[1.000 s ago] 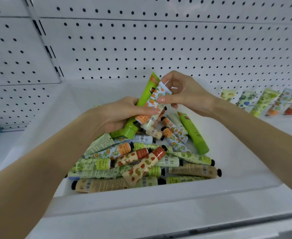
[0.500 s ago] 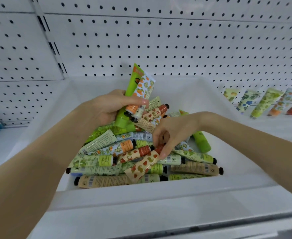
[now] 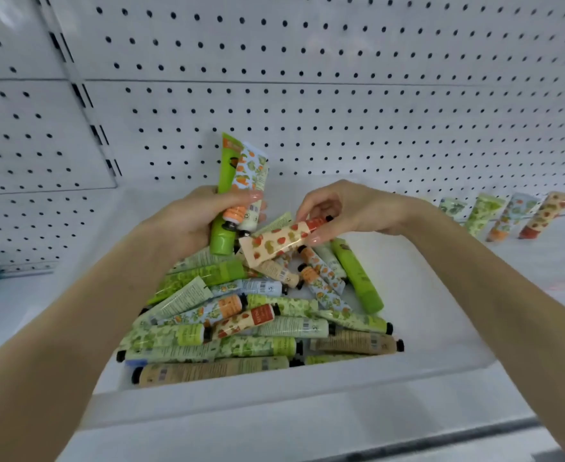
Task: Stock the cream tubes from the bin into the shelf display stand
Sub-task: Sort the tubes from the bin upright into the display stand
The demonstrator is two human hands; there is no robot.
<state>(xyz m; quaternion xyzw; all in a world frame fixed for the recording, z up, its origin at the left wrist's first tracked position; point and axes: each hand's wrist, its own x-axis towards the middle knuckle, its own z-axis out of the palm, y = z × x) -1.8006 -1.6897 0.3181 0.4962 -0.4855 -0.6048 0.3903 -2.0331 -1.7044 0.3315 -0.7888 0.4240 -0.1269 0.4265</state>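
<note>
One view only: the head camera is looking forward and down, from above and behind the left hand and right hand, sitting close. The bin is lying just under the gripped cream tubes, with the pegboard rising beyond the grip.

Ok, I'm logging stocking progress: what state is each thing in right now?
Left hand, grips plain green plastic tube and orange-patterned pale blue tube, caps down.
Right hand, pinches cream strawberry-patterned tube above the pile.
White plastic bin, holds jumbled tubes.
Row of patterned shelf tubes, leaning against white pegboard.
</note>
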